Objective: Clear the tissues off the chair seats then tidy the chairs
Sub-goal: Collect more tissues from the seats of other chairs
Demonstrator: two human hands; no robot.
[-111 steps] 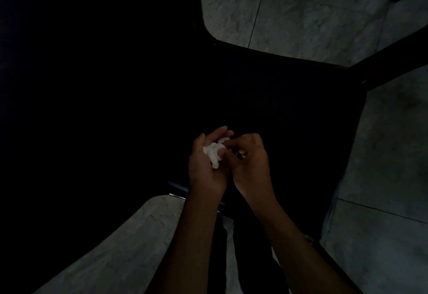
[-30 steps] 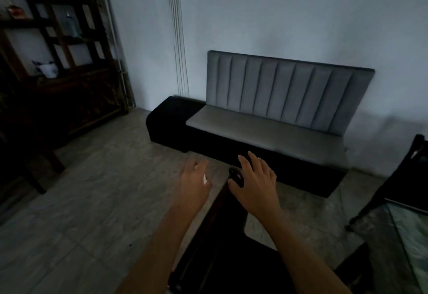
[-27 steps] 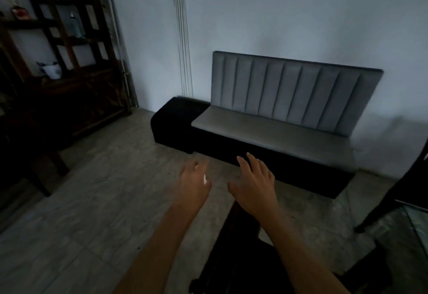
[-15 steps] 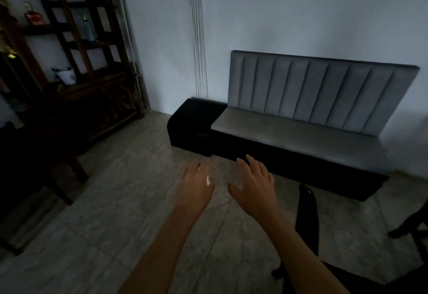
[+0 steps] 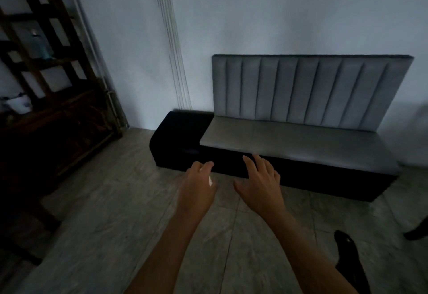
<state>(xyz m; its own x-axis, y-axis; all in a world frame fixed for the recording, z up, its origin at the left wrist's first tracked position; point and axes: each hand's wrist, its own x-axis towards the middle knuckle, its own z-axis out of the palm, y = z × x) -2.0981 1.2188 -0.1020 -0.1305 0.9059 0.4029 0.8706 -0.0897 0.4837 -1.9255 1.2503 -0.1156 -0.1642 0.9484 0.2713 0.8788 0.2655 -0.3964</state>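
My left hand (image 5: 197, 188) is held out over the floor, curled around white tissue (image 5: 210, 180); only a small white scrap shows at the edge of the palm. My right hand (image 5: 260, 183) hovers beside it, fingers spread, holding nothing. The top of a black chair back (image 5: 347, 250) shows at the lower right, apart from both hands. A grey padded bench (image 5: 289, 140) with a ribbed backrest stands ahead against the wall; its seat looks bare.
A black block (image 5: 178, 140) adjoins the bench's left end. A dark wooden shelf unit (image 5: 46, 85) with small items fills the left side. Grey tiled floor (image 5: 115, 212) lies between me and the bench. Another dark chair leg (image 5: 415, 233) is at the right edge.
My view rose from the dark chair seat to the room and swung left. My right hand came off the black chair back, which slid to the lower right. The left hand kept the tissue.
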